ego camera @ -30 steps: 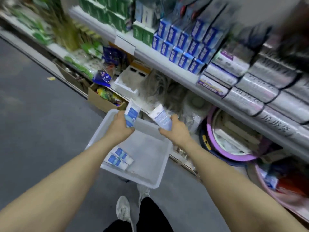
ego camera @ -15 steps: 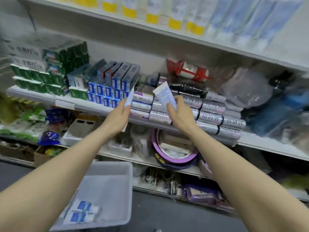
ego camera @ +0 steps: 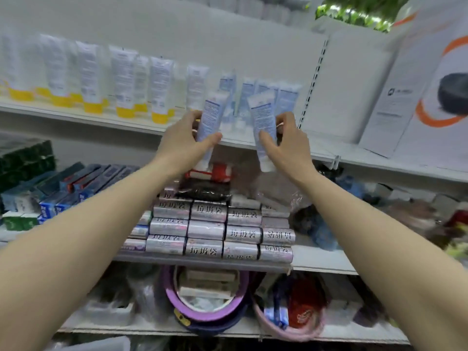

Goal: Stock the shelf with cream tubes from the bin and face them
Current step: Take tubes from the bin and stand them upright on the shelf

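Both hands have risen from mid-shelf height to the upper shelf, each with a tube.

Left hand grips one cream tube; right hand grips another tube, both cap-down just near of the standing blue-white tubes, right of the yellow-capped tubes.

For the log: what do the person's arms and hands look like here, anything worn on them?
Both arms are bare along everything in view: no sleeve shows on either forearm. The left hand and the right hand are bare too, with no gloves. No watch, bracelet or ring is visible on the wrists or fingers, though some fingers are partly hidden. Nothing else is worn on them.
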### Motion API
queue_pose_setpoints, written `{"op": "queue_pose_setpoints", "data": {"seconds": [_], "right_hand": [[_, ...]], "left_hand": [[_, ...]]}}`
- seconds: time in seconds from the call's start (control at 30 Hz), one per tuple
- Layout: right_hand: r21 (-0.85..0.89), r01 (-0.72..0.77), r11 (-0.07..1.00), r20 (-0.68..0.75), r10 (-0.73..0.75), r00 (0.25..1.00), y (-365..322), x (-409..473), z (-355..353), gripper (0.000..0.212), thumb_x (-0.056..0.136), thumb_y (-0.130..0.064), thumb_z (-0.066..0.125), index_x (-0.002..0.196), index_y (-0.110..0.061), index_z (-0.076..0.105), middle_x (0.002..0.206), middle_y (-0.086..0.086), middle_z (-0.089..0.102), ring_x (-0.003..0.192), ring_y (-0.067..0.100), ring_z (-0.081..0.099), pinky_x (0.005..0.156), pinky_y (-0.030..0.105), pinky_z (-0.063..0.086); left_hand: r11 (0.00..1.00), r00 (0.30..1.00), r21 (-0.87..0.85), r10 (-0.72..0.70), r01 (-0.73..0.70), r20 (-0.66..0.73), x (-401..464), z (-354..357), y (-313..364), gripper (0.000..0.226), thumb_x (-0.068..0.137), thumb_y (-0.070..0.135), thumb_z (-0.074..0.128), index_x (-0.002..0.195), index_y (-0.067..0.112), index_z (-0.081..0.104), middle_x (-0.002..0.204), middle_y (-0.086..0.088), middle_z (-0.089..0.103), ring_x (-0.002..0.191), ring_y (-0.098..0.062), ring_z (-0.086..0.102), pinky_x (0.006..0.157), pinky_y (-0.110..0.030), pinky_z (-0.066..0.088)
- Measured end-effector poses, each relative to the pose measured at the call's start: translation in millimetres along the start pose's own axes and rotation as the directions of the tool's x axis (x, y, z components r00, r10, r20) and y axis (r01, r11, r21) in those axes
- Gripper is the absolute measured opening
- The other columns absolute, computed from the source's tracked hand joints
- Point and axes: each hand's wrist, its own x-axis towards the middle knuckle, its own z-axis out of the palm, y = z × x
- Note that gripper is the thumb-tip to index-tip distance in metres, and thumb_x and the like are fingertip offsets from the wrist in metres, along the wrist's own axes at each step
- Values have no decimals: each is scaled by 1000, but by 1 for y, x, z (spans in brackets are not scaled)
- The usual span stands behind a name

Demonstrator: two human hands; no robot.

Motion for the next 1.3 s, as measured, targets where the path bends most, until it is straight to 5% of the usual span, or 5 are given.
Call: {"op": "queue_pose_setpoints", "data": {"seconds": [0.23,0.43,0.83,1.13,1.3], "right_hand": [[-9,-73,997,-234,69,970,82,70,-70,33,90,-34,54,113,-13,42,84,-4,62,71,20,55,65,28,33],[-148,-206,967,-52,200,978,153,111,-60,35,90,-36,55,111,-9,53,105,9,65,97,32,59,72,32,39],[-107,-235,966,70,243,968,197,179,13,34,85,-37,64,101,-8,56,96,10,65,92,33,60,70,33,40],[-45,-251,967,104,254,962,194,180,17,44,87,-39,64,116,-9,49,106,10,64,100,31,59,70,31,34],[-42,-158,987,-131,151,980,182,170,-31,36,94,-30,48,127,-16,44,108,6,63,98,28,59,76,35,44]], "left_hand": [[998,994,51,49,-44,-93,52,42,59,56,80,51,67,127,25,50,98,13,60,84,-7,58,82,-30,50],[999,988,35,10,-5,-157,73,75,67,57,80,53,67,126,24,50,101,10,61,88,-9,60,85,-35,52],[995,966,96,-3,29,-258,93,99,51,60,75,58,68,123,25,52,104,11,65,89,-8,64,83,-38,54],[993,962,116,16,16,-271,89,104,53,60,74,58,69,123,27,53,101,14,65,88,-7,63,83,-37,54],[997,975,63,45,-32,-218,90,123,78,59,74,54,72,122,27,52,99,15,63,88,-6,63,82,-32,53]]}}
